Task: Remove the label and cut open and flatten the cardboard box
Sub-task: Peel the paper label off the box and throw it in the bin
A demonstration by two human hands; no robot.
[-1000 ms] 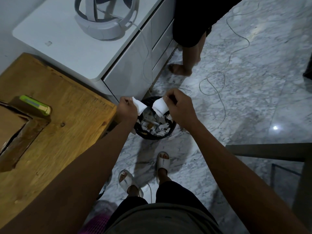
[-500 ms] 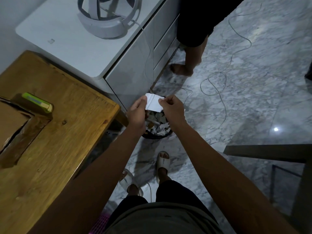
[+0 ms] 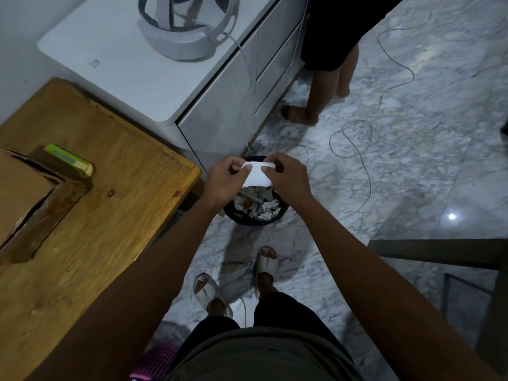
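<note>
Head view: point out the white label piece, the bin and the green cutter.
white label piece (image 3: 257, 176), head view, its flat middle
bin (image 3: 244, 220), head view, front rim
green cutter (image 3: 68, 158), head view, top face

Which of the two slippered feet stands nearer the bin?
The right slipper: its toe reaches closer to the black bin; the left slipper sits farther back.

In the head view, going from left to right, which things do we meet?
Cardboard box → green cutter → left hand → white label piece → right hand → looped cable.
</note>
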